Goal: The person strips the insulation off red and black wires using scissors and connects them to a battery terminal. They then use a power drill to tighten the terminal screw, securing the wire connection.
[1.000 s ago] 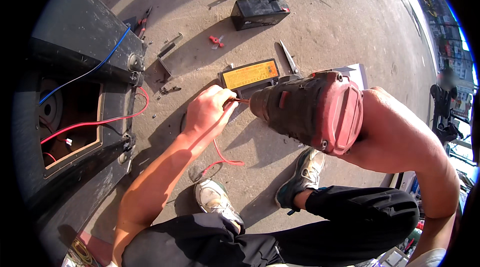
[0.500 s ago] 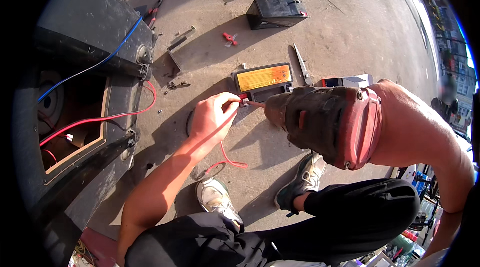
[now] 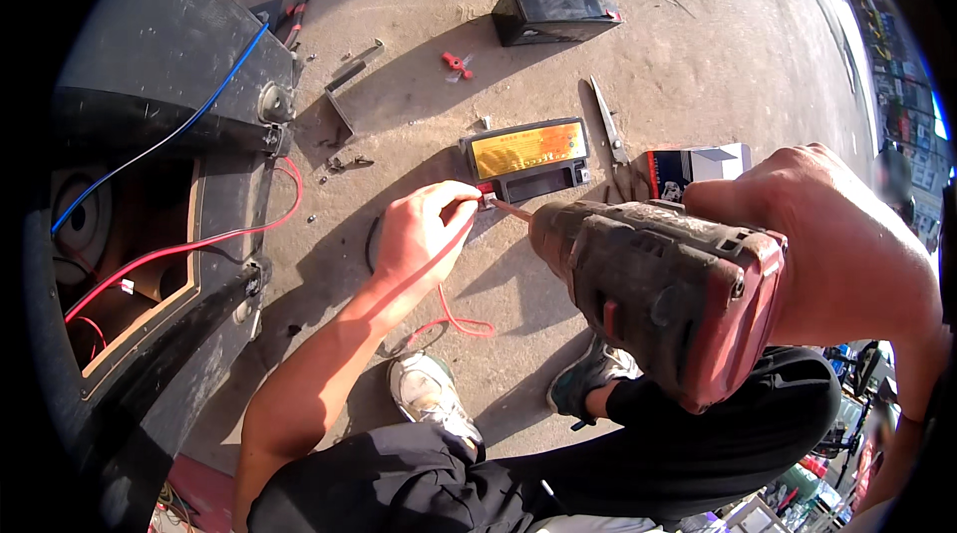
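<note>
Sunlit concrete yard, beside an open black vehicle body (image 3: 169, 64): a crouching person drives a fastener at a battery terminal.

Left hand (image 3: 424, 234) pinches a red wire (image 3: 454, 319) against the corner of the orange-topped battery (image 3: 525, 159) just ahead of its fingertips; right hand (image 3: 837, 244) is clenched around a worn red-and-black power driver (image 3: 668, 289), its bit meeting that same corner. Judged step: securing the lead; next calls for a steady, square bit. Counted: two batteries, the second a black battery (image 3: 553, 12) well beyond; one driver; one pair of scissors (image 3: 608, 124) just right of the near battery; one blue wire (image 3: 159, 139) far left.
</note>
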Demonstrator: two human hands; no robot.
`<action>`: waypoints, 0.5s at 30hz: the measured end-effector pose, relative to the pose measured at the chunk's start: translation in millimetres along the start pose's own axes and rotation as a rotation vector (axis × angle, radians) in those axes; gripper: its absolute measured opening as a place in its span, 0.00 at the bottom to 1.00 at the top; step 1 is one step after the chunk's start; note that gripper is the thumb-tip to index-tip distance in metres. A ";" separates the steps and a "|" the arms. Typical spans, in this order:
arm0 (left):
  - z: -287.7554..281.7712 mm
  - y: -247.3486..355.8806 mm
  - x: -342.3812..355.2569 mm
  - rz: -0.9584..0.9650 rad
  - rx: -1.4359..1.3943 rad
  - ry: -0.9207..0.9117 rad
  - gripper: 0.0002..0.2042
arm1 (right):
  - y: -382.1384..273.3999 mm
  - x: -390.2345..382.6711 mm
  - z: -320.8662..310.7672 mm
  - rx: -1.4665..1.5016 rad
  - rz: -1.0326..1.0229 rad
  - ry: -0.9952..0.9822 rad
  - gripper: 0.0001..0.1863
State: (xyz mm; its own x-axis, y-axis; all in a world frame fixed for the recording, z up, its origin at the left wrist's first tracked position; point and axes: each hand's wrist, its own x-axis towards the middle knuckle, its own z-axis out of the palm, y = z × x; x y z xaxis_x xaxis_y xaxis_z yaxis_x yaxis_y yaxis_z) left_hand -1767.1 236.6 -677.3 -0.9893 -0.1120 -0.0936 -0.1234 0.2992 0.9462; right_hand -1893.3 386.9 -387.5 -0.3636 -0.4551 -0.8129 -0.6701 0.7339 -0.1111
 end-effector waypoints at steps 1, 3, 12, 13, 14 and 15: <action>4.2 2.3 0.5 -0.004 -0.011 -0.013 0.05 | 1.6 -2.8 -1.0 0.023 0.026 -0.013 0.12; 15.4 7.0 2.1 -0.015 -0.038 -0.054 0.06 | 5.7 -9.5 0.0 0.037 0.064 -0.027 0.12; 0.4 4.7 0.3 -0.027 0.003 -0.031 0.06 | -10.0 22.1 -3.5 -0.278 -0.114 0.114 0.11; 2.3 5.2 1.6 0.008 0.002 -0.025 0.06 | -10.4 20.6 -4.1 -0.286 -0.111 0.119 0.11; 4.5 6.4 3.0 0.045 -0.002 -0.020 0.06 | -8.8 17.5 -6.8 -0.293 -0.101 0.117 0.11; -3.0 4.4 1.8 0.026 0.014 -0.012 0.05 | -9.4 20.5 -8.3 -0.293 -0.130 0.131 0.11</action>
State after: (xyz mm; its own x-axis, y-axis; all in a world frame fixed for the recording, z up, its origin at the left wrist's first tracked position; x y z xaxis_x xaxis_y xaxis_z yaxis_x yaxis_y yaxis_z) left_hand -1769.3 234.9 -672.4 -0.9930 -0.0923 -0.0732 -0.0989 0.3155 0.9438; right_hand -1899.8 366.5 -398.4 -0.3302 -0.6097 -0.7206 -0.8668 0.4981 -0.0243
